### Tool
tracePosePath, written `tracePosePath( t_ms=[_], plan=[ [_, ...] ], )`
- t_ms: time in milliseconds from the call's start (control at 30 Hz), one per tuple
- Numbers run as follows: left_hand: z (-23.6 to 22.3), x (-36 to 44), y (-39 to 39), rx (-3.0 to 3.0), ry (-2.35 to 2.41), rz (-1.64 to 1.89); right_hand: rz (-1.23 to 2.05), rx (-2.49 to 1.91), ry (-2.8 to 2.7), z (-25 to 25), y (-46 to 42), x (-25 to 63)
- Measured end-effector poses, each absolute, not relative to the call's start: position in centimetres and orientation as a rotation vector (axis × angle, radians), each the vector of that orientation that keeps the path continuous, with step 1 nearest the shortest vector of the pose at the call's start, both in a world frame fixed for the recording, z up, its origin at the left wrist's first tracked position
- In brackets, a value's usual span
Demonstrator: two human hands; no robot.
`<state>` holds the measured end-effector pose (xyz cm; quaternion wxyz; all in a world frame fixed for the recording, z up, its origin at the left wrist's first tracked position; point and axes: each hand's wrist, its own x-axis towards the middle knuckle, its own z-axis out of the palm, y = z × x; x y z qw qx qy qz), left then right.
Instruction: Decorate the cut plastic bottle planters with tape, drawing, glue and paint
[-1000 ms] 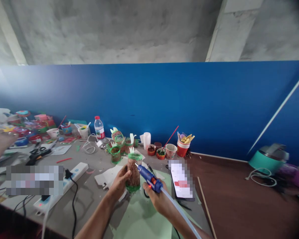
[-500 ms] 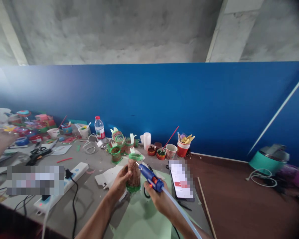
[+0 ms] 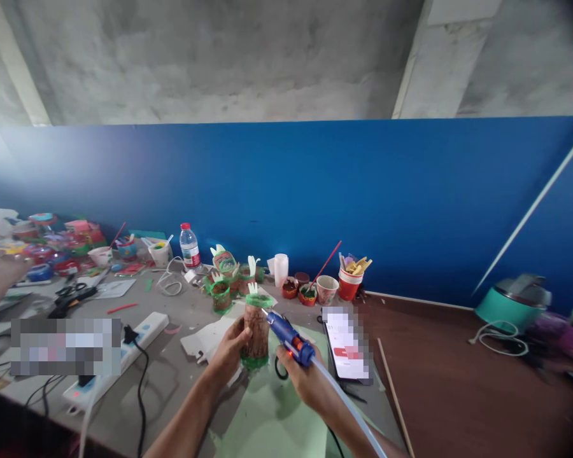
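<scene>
My left hand (image 3: 233,348) is closed around the side of a brown, bark-textured cylinder (image 3: 256,334) with green rims at top and bottom, held upright. White prongs (image 3: 253,288) show above its top rim. In my right hand (image 3: 302,375) is a blue hot glue gun (image 3: 286,334), its nozzle at the upper right side of the cylinder, touching or very close. A long translucent glue stick (image 3: 341,397) runs out of the gun's back end. Beneath my hands lies a pale green sheet (image 3: 281,420).
Right of my hands lies a phone (image 3: 347,346) beside a thin wooden stick (image 3: 394,394). Behind stand small brown-green pots (image 3: 220,296), paint cups (image 3: 327,289) and a water bottle (image 3: 190,247). A power strip (image 3: 148,331) with cables lies left. Another person's hand (image 3: 2,270) is at far left.
The view has shifted very slightly. My hands, the cylinder and the glue gun keep almost the same positions.
</scene>
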<state>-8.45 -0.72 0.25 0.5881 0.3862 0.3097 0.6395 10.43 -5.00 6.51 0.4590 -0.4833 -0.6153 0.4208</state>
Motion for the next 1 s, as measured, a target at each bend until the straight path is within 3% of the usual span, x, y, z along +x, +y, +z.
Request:
tracePosePath(
  t_ms=[400,1000],
  plan=[
    [0.1,-8.9,-0.9,0.825,0.68,1.457,1.133,-1.208,-1.505,8.2,-5.2,10.8],
    [0.7,-8.8,-1.1,0.828,0.653,1.426,1.087,-1.222,-1.476,6.5,-4.9,10.7]
  ],
)
